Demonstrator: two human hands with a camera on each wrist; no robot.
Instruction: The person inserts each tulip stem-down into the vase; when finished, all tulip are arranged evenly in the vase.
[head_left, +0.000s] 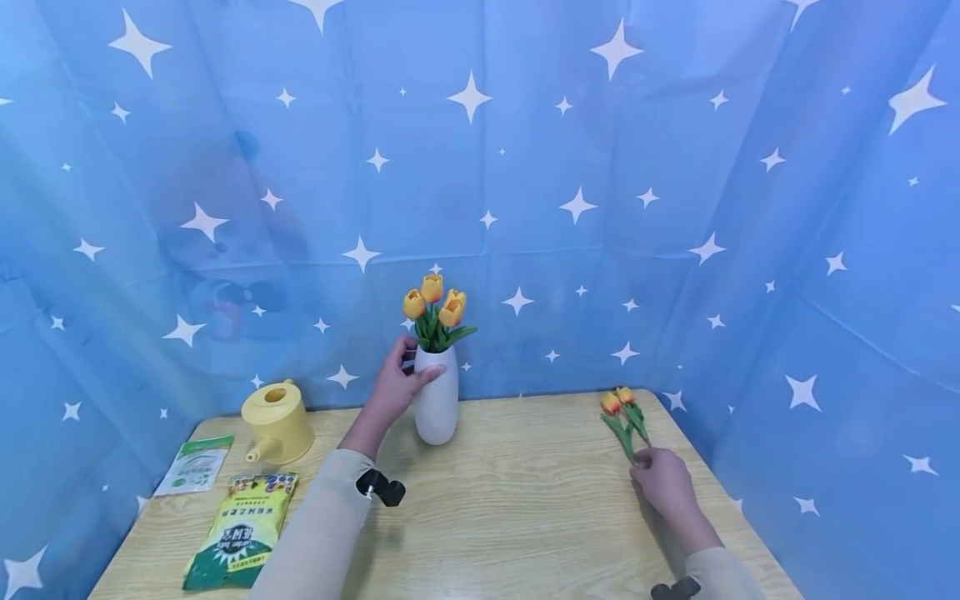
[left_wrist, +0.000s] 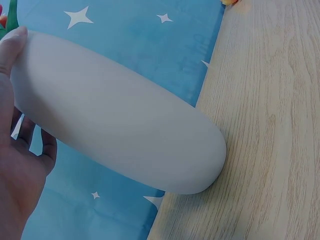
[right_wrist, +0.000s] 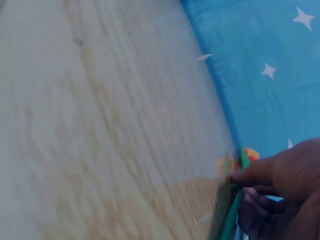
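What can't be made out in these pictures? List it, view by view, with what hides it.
Head: lower stems of the upright tulips, hidden inside the white vase.
Head: stem ends of the loose tulips, covered by the right hand.
Head: fine print on the green-and-white packet, too small to read.
Left wrist: most of the upright tulips, cut off by the left edge.
Right wrist: petals of the loose tulips, blurred.

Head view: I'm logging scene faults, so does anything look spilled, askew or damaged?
Nothing stands out: the white vase is upright with tulips in it, and no spill shows around the yellow watering can.
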